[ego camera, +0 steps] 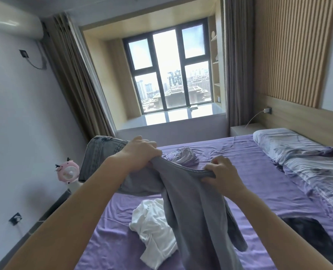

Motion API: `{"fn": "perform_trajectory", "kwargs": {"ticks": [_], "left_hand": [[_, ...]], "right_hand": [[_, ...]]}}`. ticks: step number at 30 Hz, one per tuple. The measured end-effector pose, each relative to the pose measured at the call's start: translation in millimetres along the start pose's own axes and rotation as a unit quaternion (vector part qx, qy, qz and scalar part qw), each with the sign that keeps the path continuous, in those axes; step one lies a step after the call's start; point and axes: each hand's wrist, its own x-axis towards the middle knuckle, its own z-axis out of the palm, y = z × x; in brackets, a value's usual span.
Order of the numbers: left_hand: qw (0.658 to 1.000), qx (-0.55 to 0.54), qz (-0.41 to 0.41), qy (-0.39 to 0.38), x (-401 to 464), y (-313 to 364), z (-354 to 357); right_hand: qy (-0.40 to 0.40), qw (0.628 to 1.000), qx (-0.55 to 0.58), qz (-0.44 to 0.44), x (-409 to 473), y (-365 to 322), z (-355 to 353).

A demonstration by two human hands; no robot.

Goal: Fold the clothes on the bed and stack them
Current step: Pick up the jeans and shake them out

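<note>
Left forearm (68, 207) enters from the lower left, nearest the lens. Left hand (140, 152) is curled round one end of a grey garment (189, 207), fingers closed on bunched cloth. Right hand (223, 172) pinches the same hem, thumb and fingers closed on it. The hem runs roughly level between the two hands; the garment's long axis hangs downward from it toward the camera, held above the bed (259, 182). Jeans (97, 154) sit behind the left hand, near the bed's left edge; whether the left hand touches them cannot be told. A white garment (152, 221) lies crumpled on the sheet beneath the grey one. A lilac garment (185, 158) lies bunched farther back. Pillow (290, 145) at right.
</note>
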Motion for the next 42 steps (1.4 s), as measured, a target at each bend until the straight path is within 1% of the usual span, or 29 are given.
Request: {"fn": "perform_trajectory", "kwargs": {"ticks": [2,3,4,6,8,10,13,16,18,20,22,24,26,27,28,30,32,34,38,42], "left_hand": [[1.000,-0.004,0.010,-0.009,2,6,-6],[1.000,-0.010,0.012,-0.017,2,8,-7],[0.999,-0.020,0.010,-0.028,1,11,-8],[0.998,-0.052,-0.002,-0.041,-3,19,-3],[0.994,-0.096,-0.014,-0.040,-9,32,8],[0.987,-0.142,-0.028,-0.064,-18,50,21],[0.962,-0.240,-0.044,-0.120,-37,79,42],[0.918,-0.355,-0.076,-0.157,-68,108,55],[0.889,-0.399,-0.115,-0.193,-90,126,59],[0.860,-0.441,-0.147,-0.210,-109,141,59],[0.853,-0.450,-0.162,-0.208,-123,148,58],[0.858,-0.437,-0.167,-0.213,-135,149,57],[0.858,-0.419,-0.172,-0.241,-143,146,58],[0.853,-0.413,-0.179,-0.263,-147,144,64],[0.846,-0.407,-0.188,-0.290,-150,143,74],[0.826,-0.391,-0.201,-0.353,-155,145,107],[0.802,-0.370,-0.204,-0.422,-162,149,155],[0.781,-0.352,-0.196,-0.476,-175,157,211],[0.765,-0.342,-0.158,-0.523,-209,169,310],[0.748,-0.333,-0.149,-0.554,-242,180,379]], "right_hand": [[-0.024,0.997,0.054,-0.047,-2,9,-3],[-0.046,0.993,0.099,-0.048,-6,10,-4],[-0.059,0.987,0.147,-0.039,-12,11,-4],[-0.046,0.974,0.224,-0.004,-25,13,2],[-0.018,0.966,0.256,0.025,-38,16,18],[-0.007,0.961,0.273,0.044,-52,17,35],[-0.026,0.957,0.284,0.054,-74,22,58],[-0.099,0.956,0.271,0.041,-96,32,68],[-0.165,0.953,0.252,0.021,-106,37,67],[-0.217,0.948,0.232,-0.013,-109,37,61],[-0.263,0.935,0.233,-0.034,-106,32,50],[-0.319,0.909,0.265,-0.034,-99,22,39],[-0.381,0.877,0.294,-0.017,-92,12,37],[-0.409,0.864,0.292,-0.006,-88,7,43],[-0.432,0.859,0.274,0.005,-85,3,55],[-0.454,0.864,0.214,0.020,-84,-5,96],[-0.445,0.879,0.167,0.018,-89,-13,151],[-0.445,0.887,0.124,0.005,-105,-19,214],[-0.490,0.868,0.077,0.031,-137,-24,328],[-0.506,0.859,0.056,0.058,-151,-34,401]]}}
